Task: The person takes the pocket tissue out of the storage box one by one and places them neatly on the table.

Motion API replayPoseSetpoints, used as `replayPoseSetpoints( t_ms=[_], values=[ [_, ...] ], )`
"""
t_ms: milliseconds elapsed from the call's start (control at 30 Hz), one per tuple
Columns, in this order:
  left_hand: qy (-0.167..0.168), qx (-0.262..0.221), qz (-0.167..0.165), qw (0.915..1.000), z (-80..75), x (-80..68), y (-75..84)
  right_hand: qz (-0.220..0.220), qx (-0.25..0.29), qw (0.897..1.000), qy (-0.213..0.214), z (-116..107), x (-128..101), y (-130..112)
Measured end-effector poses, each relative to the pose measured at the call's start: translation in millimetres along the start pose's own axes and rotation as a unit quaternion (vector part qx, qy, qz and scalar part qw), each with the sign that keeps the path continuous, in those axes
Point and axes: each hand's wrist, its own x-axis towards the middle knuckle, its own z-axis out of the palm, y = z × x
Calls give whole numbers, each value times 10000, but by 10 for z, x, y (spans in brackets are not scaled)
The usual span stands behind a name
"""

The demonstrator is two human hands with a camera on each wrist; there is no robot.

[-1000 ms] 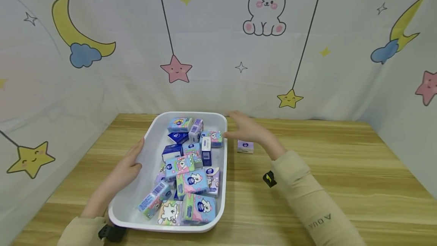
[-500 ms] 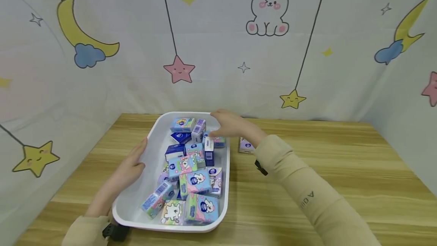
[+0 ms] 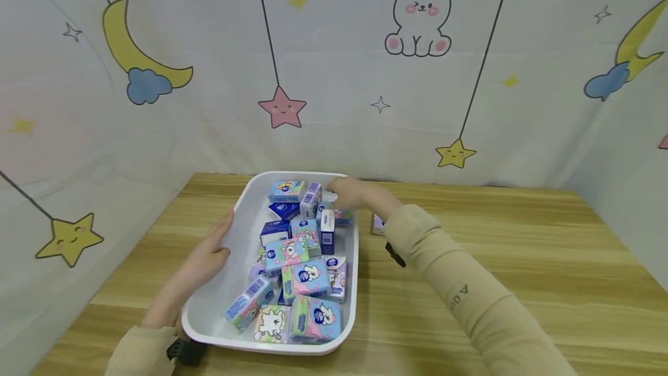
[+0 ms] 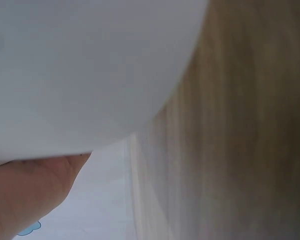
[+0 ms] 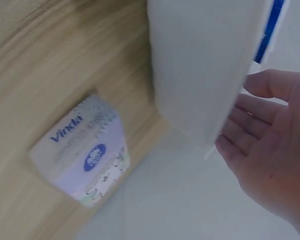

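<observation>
The white plastic tub [image 3: 229, 283] of small tissue packs [image 3: 305, 277] sits mid-counter [image 3: 522, 260]. Your left hand [image 3: 206, 257] rests on its left rim, grip relaxed. Your right hand [image 3: 355, 196] hovers over its far right corner, grip apart, a lilac Vinda pack [image 5: 82, 152] just outside.

Setting: staged indoor recording booth, not a lived-in room.
Backdrop: nursery-print cloth [image 3: 334, 74] with moons, stars and a rabbit, enclosing far, left and right sides.
Surface: wood-grain table [image 3: 522, 260].
Props: white bin [image 3: 235, 231] of tissue packs [image 3: 305, 277].
</observation>
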Motion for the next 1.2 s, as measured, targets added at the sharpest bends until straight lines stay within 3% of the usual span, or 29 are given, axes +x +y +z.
replayPoseSetpoints(
  t_ms=[233, 733, 1200],
  values=[
    [-24, -26, -24, 10000, 14, 1, 22, -175, -663, 9976, 97, 171, 65, 40],
    [-6, -37, -68, 10000, -10, 5, 24, 52, -939, 9949, 355, 287, 110, -6],
    [4, -21, -74, 10000, -1, 1, 28, -188, -1152, 9904, 736, 236, 69, -23]
  ],
)
